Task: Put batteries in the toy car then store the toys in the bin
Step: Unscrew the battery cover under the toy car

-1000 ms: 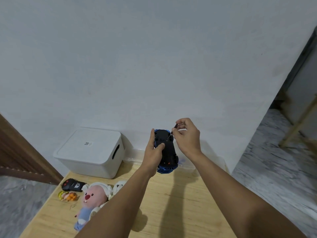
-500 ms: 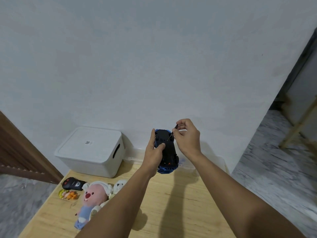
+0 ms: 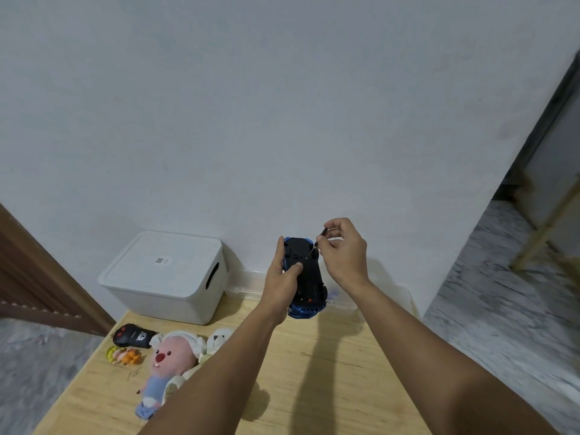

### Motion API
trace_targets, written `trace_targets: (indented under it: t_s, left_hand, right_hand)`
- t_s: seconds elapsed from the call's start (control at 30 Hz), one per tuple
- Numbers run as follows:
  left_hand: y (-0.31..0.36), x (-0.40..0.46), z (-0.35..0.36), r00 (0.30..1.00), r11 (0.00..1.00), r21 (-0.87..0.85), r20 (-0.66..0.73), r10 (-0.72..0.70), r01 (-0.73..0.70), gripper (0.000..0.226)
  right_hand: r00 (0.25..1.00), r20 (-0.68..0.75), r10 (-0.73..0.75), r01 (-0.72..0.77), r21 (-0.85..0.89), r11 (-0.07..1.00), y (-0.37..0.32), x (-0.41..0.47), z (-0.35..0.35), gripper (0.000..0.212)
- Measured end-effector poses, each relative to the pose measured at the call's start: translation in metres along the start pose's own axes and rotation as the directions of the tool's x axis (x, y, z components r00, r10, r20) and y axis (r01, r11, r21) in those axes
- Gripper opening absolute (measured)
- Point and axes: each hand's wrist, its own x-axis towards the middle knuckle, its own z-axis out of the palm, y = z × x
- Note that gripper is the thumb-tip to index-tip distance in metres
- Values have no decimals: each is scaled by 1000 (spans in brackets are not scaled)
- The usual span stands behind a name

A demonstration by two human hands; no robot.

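Blue car (image 3: 306,274) held upside down above the wooden table (image 3: 329,372), black underside facing the camera, nose end lowest. Left hand (image 3: 282,277) clasped round its left flank, thumb pressed flat on the chassis. Right hand (image 3: 340,249) pinching a small dark screwdriver (image 3: 317,243) between thumb and fingertips, thin tip resting on the underside near the upper right corner. White bin (image 3: 166,277) standing at the table's back left corner against the wall, lid on. Clear tray (image 3: 376,293) lying along the wall behind the car. Black remote (image 3: 133,335), small orange-and-yellow toy (image 3: 124,355), pink plush (image 3: 169,368) and white plush (image 3: 219,335) clustered at front left, the plushes partly behind the left forearm. Batteries not discernible.
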Motion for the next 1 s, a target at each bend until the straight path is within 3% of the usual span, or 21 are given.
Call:
trace_targets:
  t_s: [0.53,0.7,1.0]
  left_hand:
    - [-13,2,-6,998,998,26,-1,-61,61,74]
    - [-17,-1,-9,993,991,56,-25,-117,119,22]
    - [-39,-3,-25,940,941,18,-35,-338,339,25]
  right_hand:
    - [998,25,51,-50,-21,999,10,-6,3,19]
    - [997,34,63,-62,-23,998,16,-9,6,18]
    - [988,65,140,-137,-57,989,36,-21,14,21]
